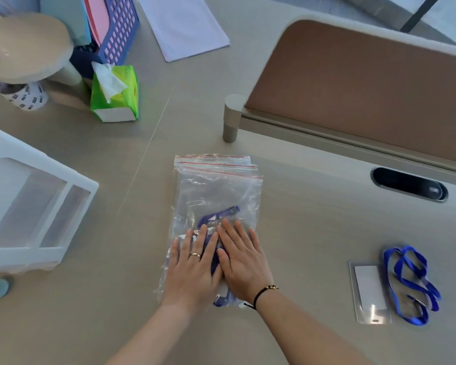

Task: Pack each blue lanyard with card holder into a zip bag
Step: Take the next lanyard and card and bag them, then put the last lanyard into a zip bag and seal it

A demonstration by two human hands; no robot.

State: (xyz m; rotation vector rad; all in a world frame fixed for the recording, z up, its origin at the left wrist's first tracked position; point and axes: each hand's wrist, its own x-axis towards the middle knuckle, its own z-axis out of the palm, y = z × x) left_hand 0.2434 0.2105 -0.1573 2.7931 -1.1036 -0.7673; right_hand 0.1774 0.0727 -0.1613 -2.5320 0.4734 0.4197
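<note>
Translucent storage drawers: a white plastic drawer unit (34,204) stands well to the left of the clear zip bag with the red seal line (216,196).
Green tissue pack: a soft green pack with a white tissue sticking out (115,94) sits up and to the left of the zip bag.
Blue lattice file basket: a blue plastic basket holding pink sheets (116,27) stands beyond the tissue pack, farther from the zip bag.
White paper: a flat stack of sheets (182,25) lies far above the zip bag.
Zip bag: it lies flat on the beige desk (300,233), on top of more bags of the same kind, whose red lines show at its upper edge.
Packed lanyard: a blue ribbon lanyard (219,214) is inside the zip bag, partly hidden under both hands.
Left hand: the left hand (192,264), wearing 1 ring, lies flat on the lower part of the zip bag, fingers straight and slightly spread, pressing down.
Right hand: the right hand (241,256), a black cord bracelet at its wrist, presses flat just beside the left, fingers straight.
Loose lanyard: a 2nd blue ribbon lanyard (411,283) with a clear card holder holding a white card (370,293) lies on the desk well to the right of the zip bag.
Desk partition: a brown padded divider panel (366,85) rises up and to the right of the zip bag.
</note>
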